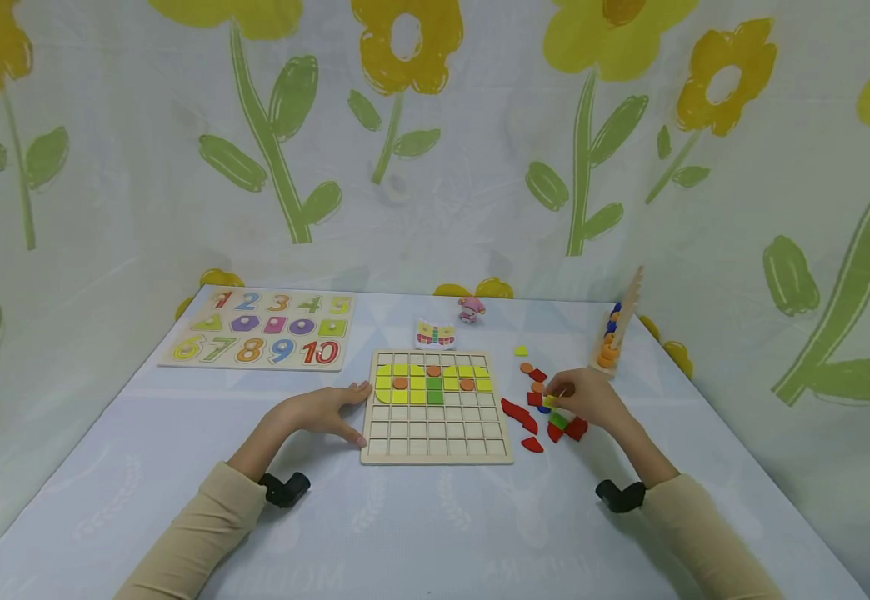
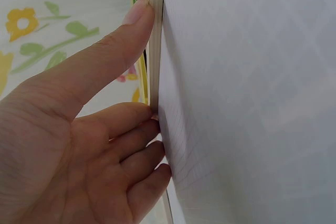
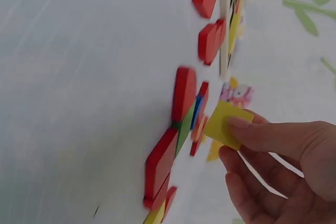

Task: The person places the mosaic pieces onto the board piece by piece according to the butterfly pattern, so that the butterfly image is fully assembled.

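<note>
A wooden grid board [image 1: 435, 450] lies mid-table, its upper rows partly filled with yellow, green and orange pieces. My left hand [image 1: 326, 410] rests at the board's left edge, thumb and fingers spread along it; the left wrist view shows the thumb [image 2: 139, 17] against the rim. Between thumb and fingers, my right hand [image 1: 588, 396] pinches a yellow square tile [image 3: 224, 124]. Below and around that hand lie loose pieces: red quarter-rounds [image 1: 532, 445], red squares [image 1: 577, 429], a green piece [image 1: 559, 421] and orange discs [image 1: 527, 367].
Behind the board stand a butterfly pattern card [image 1: 435, 335] and a small pink figurine [image 1: 471, 309]. A wooden number puzzle [image 1: 255, 329] lies at the back left. At the back right is a wooden rack with blue and orange beads [image 1: 609, 352]. A yellow piece [image 1: 521, 351] lies apart.
</note>
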Tool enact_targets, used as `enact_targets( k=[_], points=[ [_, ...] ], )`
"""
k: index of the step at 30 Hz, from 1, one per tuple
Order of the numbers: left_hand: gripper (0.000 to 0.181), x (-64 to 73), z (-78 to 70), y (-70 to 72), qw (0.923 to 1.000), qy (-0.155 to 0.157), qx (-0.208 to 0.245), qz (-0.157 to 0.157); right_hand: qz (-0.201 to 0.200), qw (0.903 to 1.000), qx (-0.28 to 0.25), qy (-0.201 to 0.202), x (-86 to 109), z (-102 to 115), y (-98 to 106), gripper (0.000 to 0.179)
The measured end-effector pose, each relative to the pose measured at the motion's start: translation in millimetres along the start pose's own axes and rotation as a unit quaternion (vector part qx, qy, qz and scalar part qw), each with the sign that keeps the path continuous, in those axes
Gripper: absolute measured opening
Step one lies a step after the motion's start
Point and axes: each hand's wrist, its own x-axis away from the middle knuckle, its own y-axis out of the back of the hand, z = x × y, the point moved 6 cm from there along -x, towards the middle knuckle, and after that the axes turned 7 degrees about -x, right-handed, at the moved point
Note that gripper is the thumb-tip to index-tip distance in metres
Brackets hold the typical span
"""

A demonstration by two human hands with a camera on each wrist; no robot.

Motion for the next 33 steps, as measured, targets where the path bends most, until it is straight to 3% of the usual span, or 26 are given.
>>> enact_targets(
  k=[14, 24, 33],
  points=[
    [0.101, 0.2, -1.1, 0.4, 1.0000, 0.000, 0.003, -0.004, 0.009, 0.9936, -0.044, 0.104, -16.3, 61, -34, 0.016],
    [0.100, 0.5, -1.2, 0.3, 1.0000, 0.000, 0.000, -0.003, 0.046, 0.9920, -0.070, 0.095, -30.4, 93, -59, 0.017],
    [0.099, 1.0, -1.4, 0.7, 1.0000, 0.000, 0.000, -0.002, 0.069, 0.9861, -0.063, 0.137, -44.4, 111, -75, 0.015]
  ],
)
